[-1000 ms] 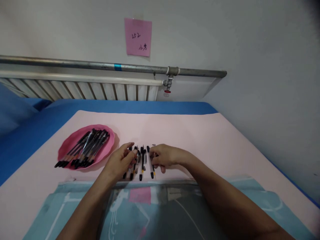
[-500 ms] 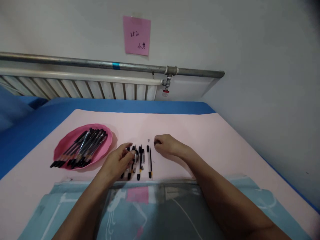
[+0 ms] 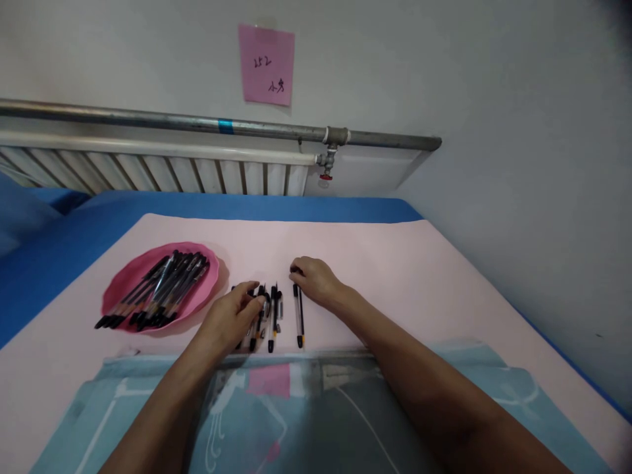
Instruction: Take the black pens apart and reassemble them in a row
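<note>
Head view: left hand (image 3: pixel 235 312) hangs half-spread over pens (image 3: pixel 272 321), near cloth edge (image 3: pixel 153 364); right hand (image 3: pixel 312 275) curls, grasp unclear, pink mat (image 3: pixel 424 296) stretching rightward.

Dim light casts a soft shadow beside the pink bowl (image 3: pixel 206 294), and the top-right corner falls dark.

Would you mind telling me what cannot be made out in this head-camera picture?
All in the head view:
Dark piece at the right hand: partly hidden by it.
Loose pens: partly covered by the left hand.
Pen pile in the pink bowl: overlapping, so uncountable.
Radiator: left end cut off by picture edge.
</note>
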Available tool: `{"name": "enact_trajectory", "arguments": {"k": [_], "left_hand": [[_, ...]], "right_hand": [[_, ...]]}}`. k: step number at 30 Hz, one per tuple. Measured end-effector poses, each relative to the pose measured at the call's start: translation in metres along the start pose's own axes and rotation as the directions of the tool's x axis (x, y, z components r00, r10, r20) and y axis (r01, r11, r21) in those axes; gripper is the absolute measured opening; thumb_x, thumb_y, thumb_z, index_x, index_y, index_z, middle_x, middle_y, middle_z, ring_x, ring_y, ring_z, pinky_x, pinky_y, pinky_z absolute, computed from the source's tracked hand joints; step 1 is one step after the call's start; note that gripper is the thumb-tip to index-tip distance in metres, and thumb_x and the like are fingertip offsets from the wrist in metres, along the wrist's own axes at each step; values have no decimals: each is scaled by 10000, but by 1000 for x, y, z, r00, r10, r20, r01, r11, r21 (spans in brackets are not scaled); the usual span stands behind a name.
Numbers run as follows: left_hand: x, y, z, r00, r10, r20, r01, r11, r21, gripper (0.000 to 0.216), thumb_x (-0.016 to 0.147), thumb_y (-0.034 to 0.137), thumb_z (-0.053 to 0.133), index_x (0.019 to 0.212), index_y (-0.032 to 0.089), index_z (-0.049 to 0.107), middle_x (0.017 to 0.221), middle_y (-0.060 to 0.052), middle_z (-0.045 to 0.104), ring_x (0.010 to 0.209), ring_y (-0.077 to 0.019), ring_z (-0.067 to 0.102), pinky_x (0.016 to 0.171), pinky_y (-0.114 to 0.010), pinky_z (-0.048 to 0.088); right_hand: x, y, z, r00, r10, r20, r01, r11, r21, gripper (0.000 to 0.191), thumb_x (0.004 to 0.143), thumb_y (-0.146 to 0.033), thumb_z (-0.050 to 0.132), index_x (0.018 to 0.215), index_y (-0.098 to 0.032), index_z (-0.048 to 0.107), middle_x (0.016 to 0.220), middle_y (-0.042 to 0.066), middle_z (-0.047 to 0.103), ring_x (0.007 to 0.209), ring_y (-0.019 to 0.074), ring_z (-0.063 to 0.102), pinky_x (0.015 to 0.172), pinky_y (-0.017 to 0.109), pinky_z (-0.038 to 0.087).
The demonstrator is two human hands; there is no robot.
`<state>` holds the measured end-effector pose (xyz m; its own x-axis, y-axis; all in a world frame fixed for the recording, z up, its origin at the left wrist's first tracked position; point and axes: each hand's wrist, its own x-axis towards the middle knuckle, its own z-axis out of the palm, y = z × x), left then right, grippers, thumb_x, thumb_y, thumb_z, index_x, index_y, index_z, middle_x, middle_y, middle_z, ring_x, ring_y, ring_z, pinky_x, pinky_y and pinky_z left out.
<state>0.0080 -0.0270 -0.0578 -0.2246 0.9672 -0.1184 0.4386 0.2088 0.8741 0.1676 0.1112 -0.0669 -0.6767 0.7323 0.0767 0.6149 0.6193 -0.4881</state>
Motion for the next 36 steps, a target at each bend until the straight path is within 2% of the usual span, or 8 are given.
{"name": "enact_trajectory", "arguments": {"k": [3, 6, 10, 13, 17, 22, 32, 36], "left_hand": [[1, -1, -1, 1000, -4, -4, 4, 1000, -1, 495, 751, 444, 476, 1150, 152, 504, 701, -23, 602, 554, -150, 538, 529, -250, 399], [1, 0, -3, 1000, 5, -17, -4, 1000, 13, 476, 756, 446, 464, 1135, 162, 514, 680, -19, 601, 544, -151, 535, 514, -245, 388], [-1, 4, -5, 999, 15, -42, -12, 998, 64, 447, 760, 428, 453, 1113, 167, 534, 681, -25, 603, 555, -159, 541, 515, -246, 384], [-3, 9, -5, 999, 16, -49, -11, 995, 97, 421, 756, 393, 457, 1104, 174, 545, 713, -36, 609, 549, -156, 536, 507, -240, 378], [-4, 13, -6, 999, 3, -37, 2, 992, 129, 412, 755, 386, 450, 1106, 189, 540, 755, -44, 615, 598, -169, 551, 502, -231, 370], [-4, 16, -8, 998, -9, -59, 20, 982, 186, 423, 746, 393, 461, 1103, 183, 545, 785, -57, 631, 656, -197, 567, 547, -252, 378], [-4, 18, -8, 1000, 19, -16, -13, 949, 315, 400, 791, 363, 413, 1127, 171, 514, 811, -63, 652, 723, -214, 584, 605, -271, 377], [-4, 17, -8, 1000, 17, -11, -12, 932, 361, 394, 796, 357, 405, 1126, 173, 514, 811, -64, 653, 731, -210, 590, 613, -267, 384]], "right_hand": [[-4, -2, -10, 999, 28, -44, -27, 999, 36, 148, 791, -191, 478, 874, -157, 596, 867, 42, 613, 769, 136, 532, 681, 235, 371], [-22, -6, -21, 992, 91, -87, -73, 979, 192, 151, 778, -174, 467, 849, -168, 600, 866, 23, 627, 786, 126, 547, 707, 230, 385], [-57, -11, -23, 984, 116, 134, -144, 965, 219, 152, 755, -179, 474, 825, -171, 609, 756, 11, 620, 674, 119, 534, 591, 208, 367], [-71, -16, -16, 977, 105, 184, -126, 986, 106, 151, 761, -181, 463, 808, -165, 606, 744, 18, 610, 651, 115, 509, 580, 210, 335], [-71, -25, -8, 984, 67, 165, -66, 998, -13, 147, 775, -178, 449, 798, -147, 592, 761, 43, 598, 677, 128, 496, 602, 223, 318], [-71, -30, -7, 977, -28, 210, 18, 999, 49, 158, 771, -151, 446, 832, -147, 592, 805, 50, 603, 717, 131, 501, 628, 219, 322], [-77, -41, -16, 938, 25, 346, -84, 984, 158, 143, 745, -187, 465, 772, -159, 603, 681, 10, 590, 585, 99, 460, 511, 204, 279], [-77, -41, -18, 936, 35, 350, -102, 979, 177, 166, 743, -171, 450, 776, -158, 612, 683, 15, 596, 589, 102, 466, 520, 203, 293]]}}
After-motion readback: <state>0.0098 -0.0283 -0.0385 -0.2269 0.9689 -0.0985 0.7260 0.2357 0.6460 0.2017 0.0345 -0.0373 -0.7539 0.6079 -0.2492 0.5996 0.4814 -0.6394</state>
